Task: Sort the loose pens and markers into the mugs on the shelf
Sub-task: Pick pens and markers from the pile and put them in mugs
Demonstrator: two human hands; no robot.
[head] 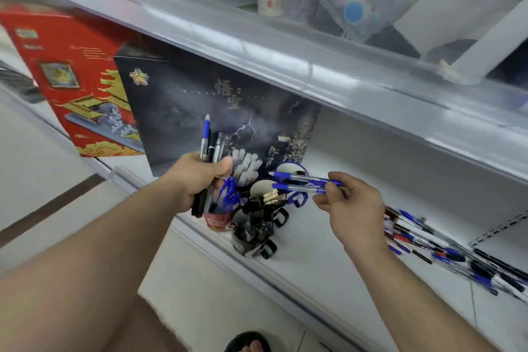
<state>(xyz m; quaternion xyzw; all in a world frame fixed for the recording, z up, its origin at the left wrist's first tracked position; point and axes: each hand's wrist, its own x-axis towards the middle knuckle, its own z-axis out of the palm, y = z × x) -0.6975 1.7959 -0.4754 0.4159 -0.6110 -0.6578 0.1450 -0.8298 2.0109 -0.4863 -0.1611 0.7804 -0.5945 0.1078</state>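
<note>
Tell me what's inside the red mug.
The red mug holds a bunch of blue pens standing upright. The left hand, gripping black pens, covers the mug's left side, so anything else inside can't be seen.

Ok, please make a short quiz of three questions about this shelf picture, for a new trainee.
1. True or false: the right hand holds two blue pens.
2. The left hand grips: A) nothing B) a bundle of pens C) a mug.
3. Fill in: the red mug already holds ____ pens.

Key: 1 true; 2 B; 3 blue. The loose pens lie on the shelf, to the right of the mugs.
</note>
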